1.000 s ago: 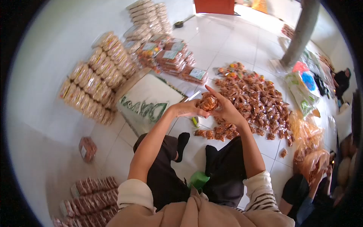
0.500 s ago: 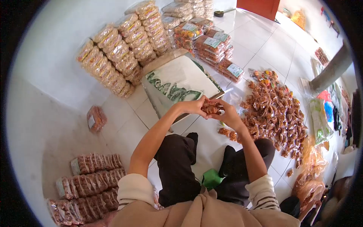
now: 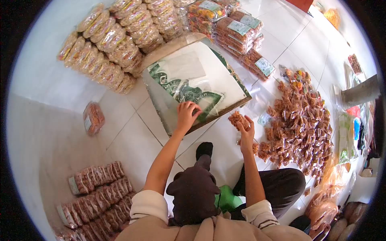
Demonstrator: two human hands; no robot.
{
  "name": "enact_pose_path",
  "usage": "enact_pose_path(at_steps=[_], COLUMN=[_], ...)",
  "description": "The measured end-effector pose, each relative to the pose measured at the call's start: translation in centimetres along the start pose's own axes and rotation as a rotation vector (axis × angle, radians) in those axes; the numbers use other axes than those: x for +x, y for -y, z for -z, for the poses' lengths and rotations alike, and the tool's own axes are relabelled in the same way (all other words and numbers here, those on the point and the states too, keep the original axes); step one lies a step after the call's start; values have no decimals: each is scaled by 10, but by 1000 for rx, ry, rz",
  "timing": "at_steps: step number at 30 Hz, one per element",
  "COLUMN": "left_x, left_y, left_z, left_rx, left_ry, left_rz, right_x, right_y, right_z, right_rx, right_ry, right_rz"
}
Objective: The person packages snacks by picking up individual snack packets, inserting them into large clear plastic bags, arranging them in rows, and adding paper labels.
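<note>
One small packet of brown snack (image 3: 237, 119) is up in the right hand (image 3: 247, 130), and that grip is pinching it, thumb and fingers at its lower side, out between the box and the heap! Over to the left hand (image 3: 187, 115): it shows against the near edge of the white box with green leaf print (image 3: 185, 66), fingers bent; whether that grip pinches anything, or touches the box, I cannot tell. Just right of the right hand, a great heap of similar snack packets (image 3: 301, 128) spreads across the white tiled floor (image 3: 124, 132). Beyond the box, labelled packs (image 3: 237, 32) are stacked up, and tall stacks of pale bagged snacks (image 3: 108, 44) stand along the wall. Down at lower left, long clear packs of reddish-brown snacks (image 3: 94, 197) lie side by side, with one labelled pack alone (image 3: 93, 118) above them, well apart.
</note>
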State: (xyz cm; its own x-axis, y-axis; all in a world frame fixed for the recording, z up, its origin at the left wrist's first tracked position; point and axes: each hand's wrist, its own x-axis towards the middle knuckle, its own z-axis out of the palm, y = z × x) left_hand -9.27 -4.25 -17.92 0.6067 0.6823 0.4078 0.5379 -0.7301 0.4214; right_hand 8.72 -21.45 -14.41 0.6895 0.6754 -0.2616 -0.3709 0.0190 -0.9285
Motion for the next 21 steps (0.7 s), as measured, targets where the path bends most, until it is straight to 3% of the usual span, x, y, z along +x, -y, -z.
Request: enact_pose_path(at_steps=[3, 5, 7, 10, 13, 18, 21], left_x=[15, 24, 31, 36, 40, 39, 38], left_y=[-36, -53, -70, -87, -96, -105, -113], left_z=[-1, -9, -16, -23, -28, -31, -27], left_rx=[55, 85, -100, -187, -340, -453, -326], left_ry=[31, -57, -79, -64, -60, -206, -158], left_rz=[144, 79, 70, 53, 141, 262, 85], right_x=[8, 7, -4, -6, -2, 2, 8], right_y=[-1, 6, 19, 21, 13, -5, 0], right_z=[5, 0, -10, -23, -24, -19, -24], right_rx=[-55, -21, 6, -216, -479, -587, -654], right_ry=[-2, -57, -117, -149, -131, -156, -212], right_rz=[38, 116, 187, 503, 632, 560, 596])
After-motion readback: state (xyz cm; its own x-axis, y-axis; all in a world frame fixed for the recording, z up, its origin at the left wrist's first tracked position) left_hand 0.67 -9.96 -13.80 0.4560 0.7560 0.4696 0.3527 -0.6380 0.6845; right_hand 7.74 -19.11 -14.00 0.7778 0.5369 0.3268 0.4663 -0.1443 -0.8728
